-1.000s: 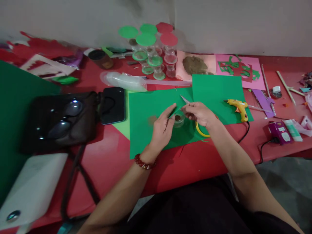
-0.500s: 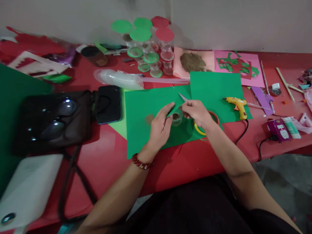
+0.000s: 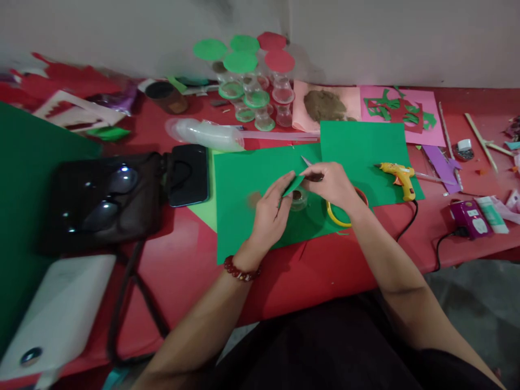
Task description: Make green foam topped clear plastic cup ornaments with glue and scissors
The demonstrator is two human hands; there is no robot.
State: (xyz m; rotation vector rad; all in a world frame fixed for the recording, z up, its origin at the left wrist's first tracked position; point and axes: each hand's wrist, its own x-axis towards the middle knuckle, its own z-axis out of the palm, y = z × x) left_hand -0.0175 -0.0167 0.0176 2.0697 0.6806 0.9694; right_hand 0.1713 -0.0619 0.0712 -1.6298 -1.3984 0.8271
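Observation:
A small piece of green paper (image 3: 293, 186) sits in my left hand (image 3: 274, 208), held between the thumb and the straight fingers. My right hand (image 3: 331, 183) pinches the right edge of that piece. Past its fingers juts a pointed metal blade (image 3: 306, 160), like that of scissors; whether the hand grips it I cannot tell. Just below the paper piece stands a small clear plastic cup (image 3: 299, 200) with something brown inside. Under both hands lies a large green sheet (image 3: 239, 179). A red and yellow ring (image 3: 337, 215) shows partly beneath my right wrist.
To the right, a yellow glue gun (image 3: 400, 176) rests on another green sheet (image 3: 361, 141). Clear cups with green and red paper discs (image 3: 241, 61) stand at the back, beside brown sand (image 3: 324, 105). On the left are a phone (image 3: 189, 175) and black bag (image 3: 138, 216).
My right fingers have risen to the upper right edge of the green paper piece, which now lies flatter. The whole view has shifted slightly, moving everything a little to the right.

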